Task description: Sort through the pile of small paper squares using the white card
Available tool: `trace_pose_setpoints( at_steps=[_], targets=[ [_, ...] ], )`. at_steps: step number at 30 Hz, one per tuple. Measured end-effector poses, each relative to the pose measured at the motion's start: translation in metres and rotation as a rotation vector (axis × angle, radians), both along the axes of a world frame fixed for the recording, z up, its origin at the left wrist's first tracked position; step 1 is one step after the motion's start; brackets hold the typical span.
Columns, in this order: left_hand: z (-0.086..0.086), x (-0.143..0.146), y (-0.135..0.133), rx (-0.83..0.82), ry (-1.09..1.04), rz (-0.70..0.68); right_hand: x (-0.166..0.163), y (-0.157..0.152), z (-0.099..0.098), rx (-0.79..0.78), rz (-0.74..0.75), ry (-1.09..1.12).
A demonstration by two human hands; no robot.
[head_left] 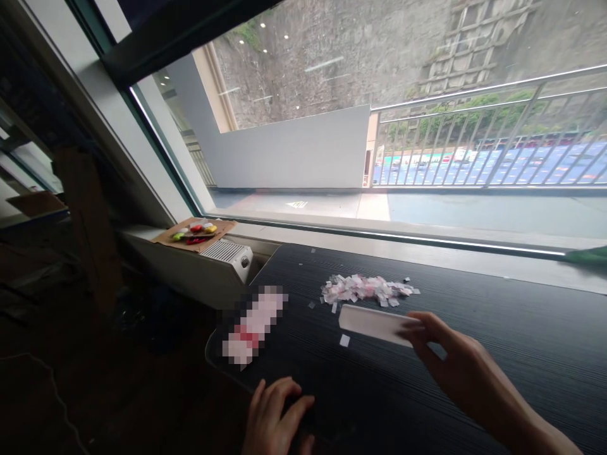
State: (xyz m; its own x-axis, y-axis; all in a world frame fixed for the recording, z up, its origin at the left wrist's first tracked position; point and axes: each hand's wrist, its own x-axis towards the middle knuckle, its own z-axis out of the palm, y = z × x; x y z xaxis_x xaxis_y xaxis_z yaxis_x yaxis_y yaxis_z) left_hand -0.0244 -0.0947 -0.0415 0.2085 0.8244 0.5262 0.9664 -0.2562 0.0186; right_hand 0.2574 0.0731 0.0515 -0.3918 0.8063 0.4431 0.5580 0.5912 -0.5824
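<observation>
My right hand (448, 354) pinches one end of a pale, flat strip (372, 321) between thumb and fingers. The strip points left, just on the near side of a loose heap of small white and pinkish paper scraps (365, 289). One square scrap (344, 340) lies apart, nearer to me. At the near edge of the black table (303, 354), my left hand (277, 414) has its fingers bent but apart, with nothing visible in them. A blurred-out pinkish item with a red band (256, 325) lies near the table's left end.
A large window (294, 148) with a sill runs behind the table. Left of the table stand a white vented unit (230, 256) and a piece of cardboard (164, 237) bearing several bright coloured items (196, 230). Something green (588, 254) lies on the sill at the right.
</observation>
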Motion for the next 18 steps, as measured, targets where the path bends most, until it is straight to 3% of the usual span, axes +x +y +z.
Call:
trace_pose_setpoints(
  at_steps=[9,15,18],
  targets=[
    [0.013,0.0,-0.002,-0.055,0.019,-0.029,-0.034,0.016,0.0,0.104,0.027,-0.07],
    [0.008,0.014,-0.003,-0.04,-0.14,0.074,0.018,-0.007,0.0,0.134,0.095,-0.106],
    [0.01,0.013,-0.003,-0.027,-0.141,0.036,0.044,-0.012,0.003,0.181,0.076,-0.11]
  ],
)
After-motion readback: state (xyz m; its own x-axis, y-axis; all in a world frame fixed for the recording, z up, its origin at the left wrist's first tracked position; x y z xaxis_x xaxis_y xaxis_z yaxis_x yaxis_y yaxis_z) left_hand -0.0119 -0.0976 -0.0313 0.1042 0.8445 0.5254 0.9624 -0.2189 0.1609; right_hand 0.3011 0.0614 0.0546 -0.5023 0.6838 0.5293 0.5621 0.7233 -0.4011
